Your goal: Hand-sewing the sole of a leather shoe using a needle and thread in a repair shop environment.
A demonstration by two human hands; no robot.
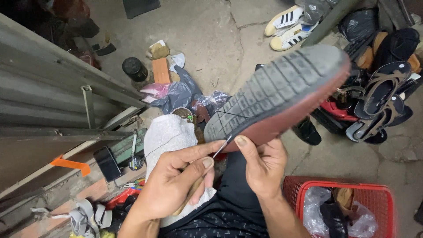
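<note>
One black phone [107,163] laid on ledge, far left. One wooden-handled metal awl [210,162] pinched by left hand [176,185]. One maroon shoe with grey treaded rubber sole [282,90] gripped at heel by right hand [264,165], sole upward, above lap. One red plastic basket [379,194] placed at right.

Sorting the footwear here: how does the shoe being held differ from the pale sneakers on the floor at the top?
The held shoe is dark red with a grey treaded sole, turned sole-up in the right hand; the sneakers are cream with dark stripes, lying on the concrete. The held shoe is single and looms larger, being nearer the camera; the sneakers form a pair. Both are closed shoes.
</note>
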